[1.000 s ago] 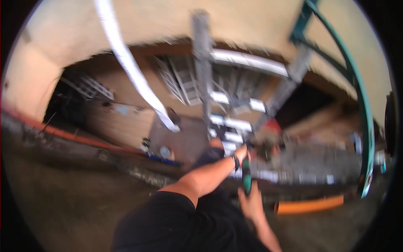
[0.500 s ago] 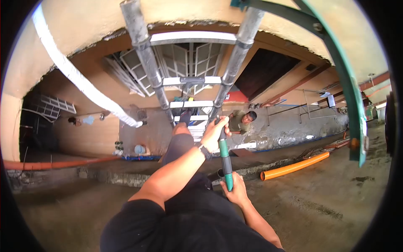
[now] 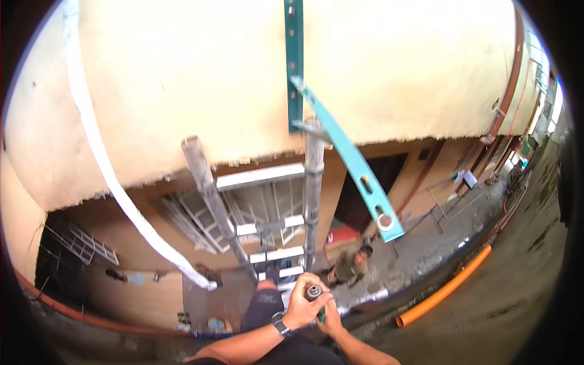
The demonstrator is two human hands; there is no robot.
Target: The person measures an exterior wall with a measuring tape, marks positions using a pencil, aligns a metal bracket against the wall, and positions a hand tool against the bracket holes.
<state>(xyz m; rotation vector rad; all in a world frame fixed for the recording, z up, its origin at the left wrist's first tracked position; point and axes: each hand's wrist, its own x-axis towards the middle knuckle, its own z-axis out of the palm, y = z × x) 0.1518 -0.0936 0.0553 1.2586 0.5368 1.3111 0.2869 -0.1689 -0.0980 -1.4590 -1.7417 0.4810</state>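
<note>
My left hand (image 3: 299, 307), with a watch on its wrist, wraps around the front of a green-and-black straight-bodied hand tool (image 3: 313, 292). The tool's round metal nose points up toward me, and most of its body is hidden by my hands. My right hand (image 3: 331, 319) closes on the tool's green part, just behind and to the right of my left hand. Beyond my hands rises a ladder (image 3: 260, 177) with grey rails and pale rungs, leaning at the wall. A teal slotted metal arm (image 3: 350, 152) juts from a dark green upright bracket (image 3: 294, 42) on the wall.
A person (image 3: 350, 269) stands on the ground below, right of the ladder. A white wrapped pipe (image 3: 109, 170) runs down on the left. An orange pipe (image 3: 445, 288) lies at the lower right. Windows with white grilles (image 3: 249, 204) and a dark doorway (image 3: 380, 182) are under the wall's ragged edge.
My view has tilted up, showing more wall and the bracket's mount. The tool has swung from lying lengthwise to pointing its nose at me. My right hand has come close to my left.
</note>
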